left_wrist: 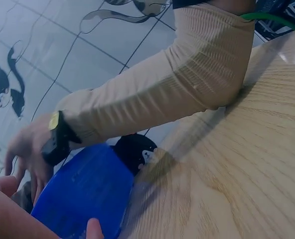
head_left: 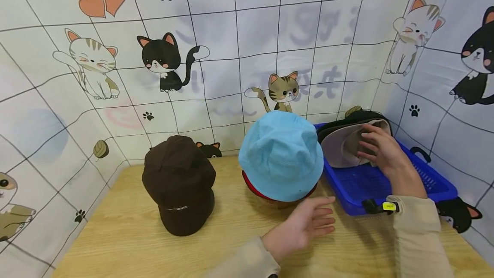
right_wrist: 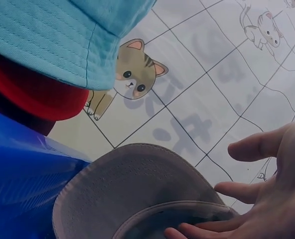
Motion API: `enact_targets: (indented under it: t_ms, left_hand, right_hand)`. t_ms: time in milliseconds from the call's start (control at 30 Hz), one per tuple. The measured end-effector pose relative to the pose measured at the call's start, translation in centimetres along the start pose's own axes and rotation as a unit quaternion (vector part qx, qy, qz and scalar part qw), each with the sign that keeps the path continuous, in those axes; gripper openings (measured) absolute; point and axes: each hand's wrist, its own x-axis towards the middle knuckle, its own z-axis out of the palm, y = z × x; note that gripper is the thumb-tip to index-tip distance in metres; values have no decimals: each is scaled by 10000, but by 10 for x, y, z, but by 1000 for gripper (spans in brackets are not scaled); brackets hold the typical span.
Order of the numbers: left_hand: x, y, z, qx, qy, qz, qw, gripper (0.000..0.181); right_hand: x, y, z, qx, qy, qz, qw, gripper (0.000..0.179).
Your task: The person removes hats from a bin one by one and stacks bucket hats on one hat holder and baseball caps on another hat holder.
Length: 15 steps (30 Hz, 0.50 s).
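My right hand (head_left: 386, 151) reaches over the blue plastic basket (head_left: 347, 203), its fingers loosely extended at a grey cap (head_left: 335, 147) that lies in the basket's far end. In the right wrist view the fingertips overlap the inner side of that cap (right_wrist: 122, 184); whether they touch it I cannot tell. Behind it sits a black cap (head_left: 366, 116). My left hand (head_left: 299, 228) hovers empty with spread fingers, just in front of a light blue bucket hat (head_left: 279, 153). This hat is stacked over a red-brimmed hat (head_left: 252, 185).
A dark brown cap (head_left: 177, 179) stands on the left of the wooden table (head_left: 115, 226), its visor facing the front. Behind and beside the table hangs a cat-print cloth (head_left: 216, 33). A black handle (head_left: 420, 153) rises at the basket's right side.
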Motion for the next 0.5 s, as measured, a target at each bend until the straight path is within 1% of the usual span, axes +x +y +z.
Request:
enact_targets:
  t_ms: [100, 167, 233, 300, 367, 400, 433, 500]
  left_hand:
    - [6, -5, 23, 173, 254, 92, 9995, 75]
    - [10, -8, 35, 260, 472, 92, 9985, 83]
    - [15, -11, 44, 368, 651, 98, 9972, 89]
    - [21, -14, 51, 475, 752, 102, 9960, 89]
    - [27, -17, 55, 502, 750, 205, 9957, 88]
    - [30, -17, 56, 524, 747, 251, 9955, 87]
    - [32, -18, 58, 537, 746, 321, 9952, 86]
    - [36, -18, 60, 515, 752, 490, 9946, 85]
  right_hand:
    - [-2, 1, -3, -46, 214, -18, 9998, 72]
    - [-6, 0, -8, 115, 369, 70, 9992, 73]
    - [-8, -2, -16, 348, 464, 243, 9980, 76]
    - [-9, -8, -25, 436, 490, 431, 9969, 79]
    - [-6, -17, -33, 468, 457, 698, 9954, 83]
    - [-2, -21, -37, 373, 424, 819, 9950, 85]
    - [3, -26, -40, 200, 398, 943, 9945, 81]
    - [14, -34, -42, -178, 450, 1224, 9913, 82]
